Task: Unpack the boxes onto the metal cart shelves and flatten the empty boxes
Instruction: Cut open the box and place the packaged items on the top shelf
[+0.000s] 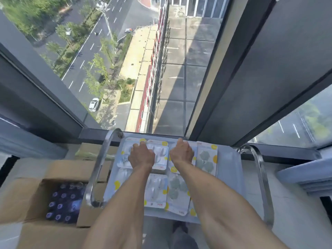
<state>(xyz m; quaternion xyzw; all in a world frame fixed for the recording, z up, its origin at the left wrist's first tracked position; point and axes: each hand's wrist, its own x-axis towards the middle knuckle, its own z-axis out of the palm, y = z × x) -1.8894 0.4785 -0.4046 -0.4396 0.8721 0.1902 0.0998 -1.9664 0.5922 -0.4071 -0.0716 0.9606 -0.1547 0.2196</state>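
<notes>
Cardboard box (pixel 53 200) sits open on the floor at the cart's left, dark packets still inside — nearer the left hand (pixel 142 156). That hand rests, fingers curled, on a blister pack (pixel 159 155) in the far row of the cart shelf (pixel 231 178); whether it grips I cannot tell. The right hand (pixel 182 152) lies likewise on the neighbouring pack — packs run lengthwise away from the person.

The metal cart (pixel 228 177) stands against the window (pixel 143 69). Blister packs (pixel 158 190) lie in rows on its top shelf. The left hand (pixel 142 156) and right hand (pixel 181 152) rest on the far row, side by side. An open cardboard box (pixel 36 200) sits left of the cart, bottles (pixel 62 202) inside it.
</notes>
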